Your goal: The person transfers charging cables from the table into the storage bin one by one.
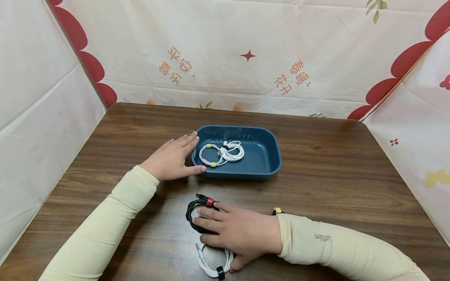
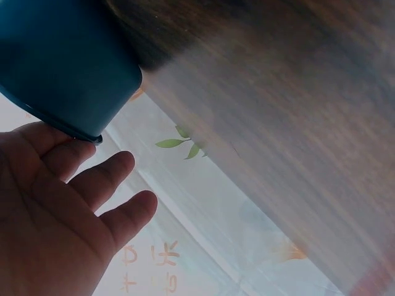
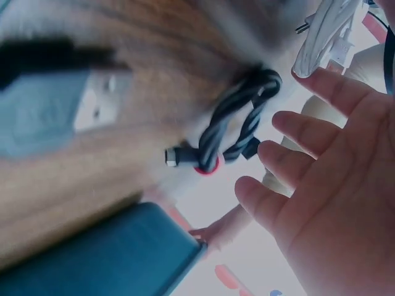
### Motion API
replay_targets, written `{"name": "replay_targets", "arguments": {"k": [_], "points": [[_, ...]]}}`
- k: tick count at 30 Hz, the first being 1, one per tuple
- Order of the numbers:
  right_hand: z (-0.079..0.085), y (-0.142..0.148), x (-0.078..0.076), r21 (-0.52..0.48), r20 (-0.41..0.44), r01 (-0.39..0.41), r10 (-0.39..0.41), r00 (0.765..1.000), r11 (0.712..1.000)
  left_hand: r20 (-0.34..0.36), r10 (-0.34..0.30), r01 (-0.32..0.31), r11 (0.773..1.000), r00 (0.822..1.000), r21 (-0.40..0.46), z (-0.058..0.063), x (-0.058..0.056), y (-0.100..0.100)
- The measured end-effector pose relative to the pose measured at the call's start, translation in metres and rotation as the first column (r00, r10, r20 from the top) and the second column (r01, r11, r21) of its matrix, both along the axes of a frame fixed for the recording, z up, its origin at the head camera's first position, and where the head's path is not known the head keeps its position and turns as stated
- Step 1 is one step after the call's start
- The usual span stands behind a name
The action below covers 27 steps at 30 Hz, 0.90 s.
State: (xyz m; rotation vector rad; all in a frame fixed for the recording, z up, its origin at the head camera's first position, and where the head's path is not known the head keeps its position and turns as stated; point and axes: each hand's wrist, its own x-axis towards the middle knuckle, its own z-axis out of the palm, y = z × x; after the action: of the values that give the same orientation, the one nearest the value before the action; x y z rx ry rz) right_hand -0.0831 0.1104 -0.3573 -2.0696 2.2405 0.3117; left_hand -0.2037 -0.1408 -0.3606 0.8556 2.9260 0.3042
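My left hand point(image 1: 175, 156) has its fingers spread and straight, with thumb and fingertips at the left end of a blue plastic box point(image 1: 242, 174). In the left wrist view, its fingers reach the rim of the box point(image 2: 74, 80). Inside the box lie a coiled white cable with yellow ties point(image 1: 213, 164) and a white cable with a black tie point(image 1: 236, 152). My right hand point(image 1: 242, 230) stretches its fingers over a coiled black cable with a red tie point(image 1: 190, 214) and a white cable coil with a black tie point(image 1: 207, 269). One fingertip meets the white coil point(image 3: 327, 37) in the right wrist view.
Beside my right wrist a yellow tie point(image 1: 277, 210) shows, the rest of its cable hidden under the sleeve. A grey USB plug point(image 3: 49, 111) is close up in the right wrist view. Printed cloth point(image 1: 218, 50) hangs behind the brown wooden table point(image 1: 334, 164) and along both sides.
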Motion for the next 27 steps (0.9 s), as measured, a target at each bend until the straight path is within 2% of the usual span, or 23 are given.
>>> {"name": "replay_targets", "arguments": {"k": [9, 27], "points": [[0.014, 0.006, -0.007, -0.026, -0.036, 0.041, -0.042, 0.998, 0.999, -0.014, -0.006, 0.006, 1.0, 1.0, 0.013, -0.001, 0.0, 0.0], [0.049, 0.022, -0.025, -0.051, 0.005, 0.159, -0.159, 0.987, 0.986, -0.016, -0.011, 0.011, 1.0, 1.0, 0.006, -0.001, -0.001, 0.0]]}}
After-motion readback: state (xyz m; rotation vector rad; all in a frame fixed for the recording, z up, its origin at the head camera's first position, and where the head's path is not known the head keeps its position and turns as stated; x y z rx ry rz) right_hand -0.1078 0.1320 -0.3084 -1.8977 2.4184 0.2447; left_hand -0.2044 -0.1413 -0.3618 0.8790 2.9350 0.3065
